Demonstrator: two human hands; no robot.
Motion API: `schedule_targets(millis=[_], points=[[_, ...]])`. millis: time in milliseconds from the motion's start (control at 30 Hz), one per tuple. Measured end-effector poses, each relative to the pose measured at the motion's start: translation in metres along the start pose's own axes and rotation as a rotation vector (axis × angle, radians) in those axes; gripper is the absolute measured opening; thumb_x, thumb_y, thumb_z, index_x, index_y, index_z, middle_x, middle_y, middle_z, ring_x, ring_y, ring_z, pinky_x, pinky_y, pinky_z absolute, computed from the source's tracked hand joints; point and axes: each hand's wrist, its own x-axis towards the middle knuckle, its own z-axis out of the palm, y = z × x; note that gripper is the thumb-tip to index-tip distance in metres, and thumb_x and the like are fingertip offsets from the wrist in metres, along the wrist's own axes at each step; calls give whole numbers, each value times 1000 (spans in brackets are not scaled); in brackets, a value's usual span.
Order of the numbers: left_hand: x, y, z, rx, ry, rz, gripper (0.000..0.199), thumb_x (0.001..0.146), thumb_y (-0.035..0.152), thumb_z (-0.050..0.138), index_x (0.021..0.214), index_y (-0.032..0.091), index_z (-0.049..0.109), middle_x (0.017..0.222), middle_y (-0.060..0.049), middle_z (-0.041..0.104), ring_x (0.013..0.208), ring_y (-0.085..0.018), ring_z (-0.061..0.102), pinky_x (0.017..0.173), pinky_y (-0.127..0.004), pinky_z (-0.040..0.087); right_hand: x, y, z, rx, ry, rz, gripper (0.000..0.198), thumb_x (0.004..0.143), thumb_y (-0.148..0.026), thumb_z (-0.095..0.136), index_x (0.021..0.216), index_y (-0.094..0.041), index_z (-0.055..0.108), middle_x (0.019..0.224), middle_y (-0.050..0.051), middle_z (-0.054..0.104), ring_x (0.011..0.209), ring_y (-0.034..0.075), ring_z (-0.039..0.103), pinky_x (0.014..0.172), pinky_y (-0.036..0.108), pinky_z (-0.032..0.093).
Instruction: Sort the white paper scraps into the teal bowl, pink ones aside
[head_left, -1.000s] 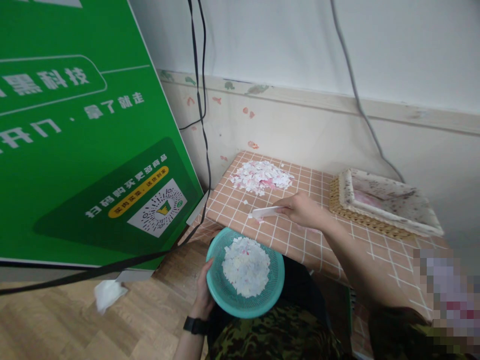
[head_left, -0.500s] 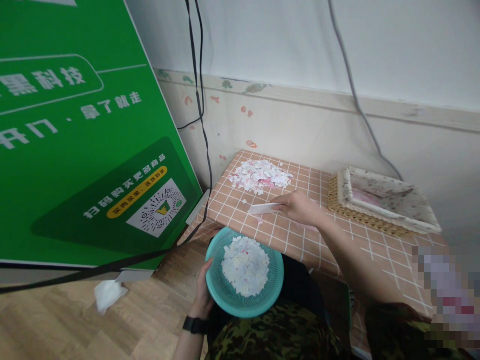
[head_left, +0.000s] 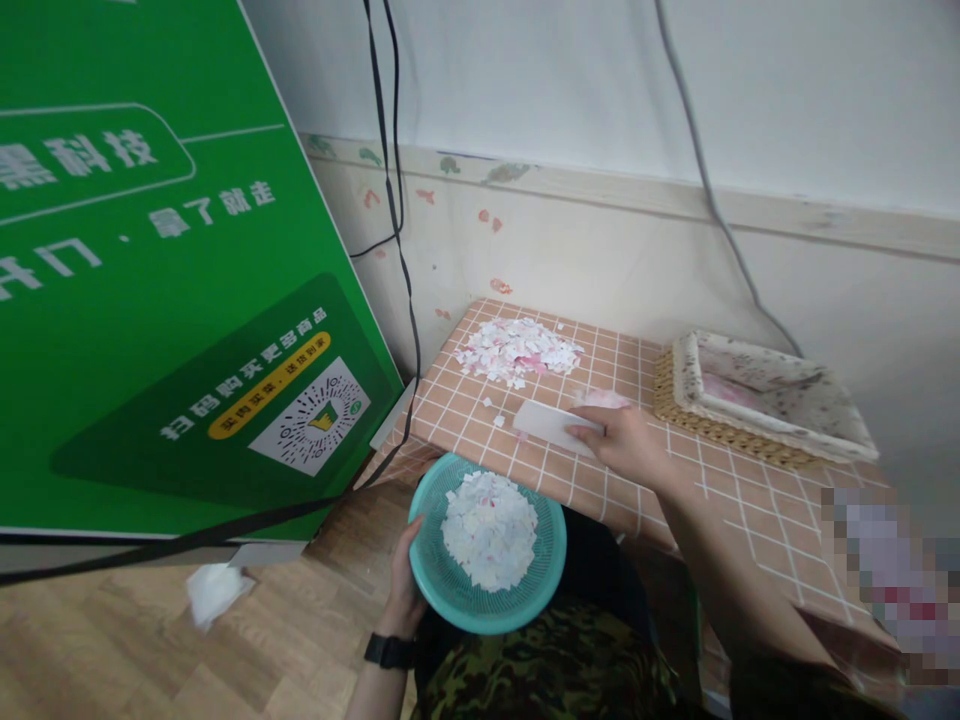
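My left hand (head_left: pixel 406 580) grips the left rim of a round teal plastic colander (head_left: pixel 551 590), held below the table's front edge. Inside it lies a heap of small white paper scraps (head_left: pixel 491 530). My right hand (head_left: pixel 622 440) is closed on a flat white card (head_left: pixel 553 425), which is tilted low over the checkered tablecloth (head_left: pixel 457 400). A few loose white scraps and a pink one lie by the card. Beyond it sits a larger pile of white and pink paper scraps (head_left: pixel 517 350). A pale pink patch (head_left: pixel 600 398) shows just behind my right hand.
A cloth-lined wicker basket (head_left: pixel 757 410) stands at the table's right, by the wall. A large green panel (head_left: pixel 187 300) fills the left side. Black cables (head_left: pixel 396 240) hang between it and the table. A white plastic bag (head_left: pixel 216 592) lies on the wooden floor.
My right hand has moved slightly right and nearer to me, turning the card so its broad face shows. The pink patch behind it has come into view. The colander stays in place.
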Motion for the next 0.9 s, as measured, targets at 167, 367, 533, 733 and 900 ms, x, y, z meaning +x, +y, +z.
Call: schedule_targets(millis=[167, 367, 533, 733, 900], points=[[-1, 3, 1, -2, 6, -9, 22, 70, 27, 67, 85, 11, 71, 81, -9, 75, 75, -25, 68, 81, -38, 51, -6, -20, 12, -1, 117, 153, 29, 85, -29, 49, 104, -22, 68, 84, 4, 72, 67, 19, 64, 59, 27, 43], [2, 15, 6, 14, -6, 7, 21, 69, 28, 67, 82, 12, 72, 79, -9, 74, 76, -28, 68, 79, -42, 51, -16, -46, 42, 29, 210, 243, 35, 85, -28, 46, 115, -20, 63, 95, 6, 71, 78, 23, 66, 66, 30, 47], [10, 24, 5, 20, -21, 30, 24, 69, 29, 68, 86, 12, 72, 80, -10, 74, 82, -29, 67, 83, -41, 49, -32, -60, 60, 97, 257, 314, 36, 86, -31, 44, 115, -20, 62, 95, 8, 71, 77, 23, 67, 65, 31, 49], [13, 35, 6, 34, -58, 19, 32, 70, 31, 65, 95, 11, 71, 87, -12, 73, 86, -31, 66, 80, -42, 49, -35, -56, 70, 13, 292, 436, 39, 85, -36, 45, 114, -16, 63, 88, 11, 72, 73, 28, 67, 65, 36, 48], [14, 47, 10, 82, -28, 8, 20, 69, 29, 66, 78, 12, 72, 74, -8, 73, 73, -25, 68, 74, -36, 52, -20, -46, 73, 19, 289, 405, 37, 87, -35, 42, 110, -16, 63, 89, 12, 71, 74, 26, 66, 63, 33, 46]])
